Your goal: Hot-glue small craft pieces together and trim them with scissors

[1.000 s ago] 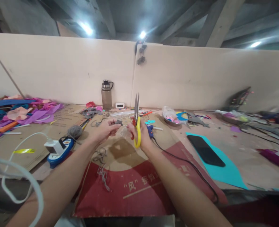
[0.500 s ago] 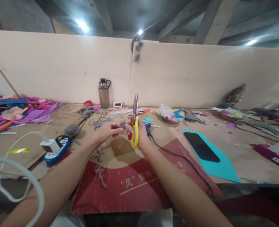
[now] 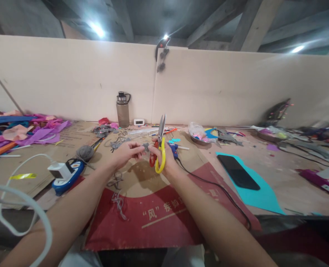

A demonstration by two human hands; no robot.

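Observation:
My right hand (image 3: pixel 166 157) grips scissors (image 3: pixel 160 148) with a yellow and a red handle, blades pointing up and slightly right. My left hand (image 3: pixel 127 152) is closed in a pinch on a small grey scrap (image 3: pixel 146 146), held between both hands just left of the scissors. Both hands hover above a brown and red cardboard sheet (image 3: pixel 153 211) in the middle of the table. Grey trimmings (image 3: pixel 117 193) lie on the cardboard below my left forearm.
A blue glue gun (image 3: pixel 175 150) with a black cord lies behind my right hand. A black phone (image 3: pixel 238 172) rests on cyan paper at right. At left are a white charger on a blue object (image 3: pixel 65 173), a grey yarn ball (image 3: pixel 84 152) and coloured paper scraps (image 3: pixel 28 129). A bottle (image 3: pixel 122 110) stands by the wall.
The scissors have tilted a little to the right and dropped slightly. My hands stay close together with the grey scrap between them; the view has shifted slightly.

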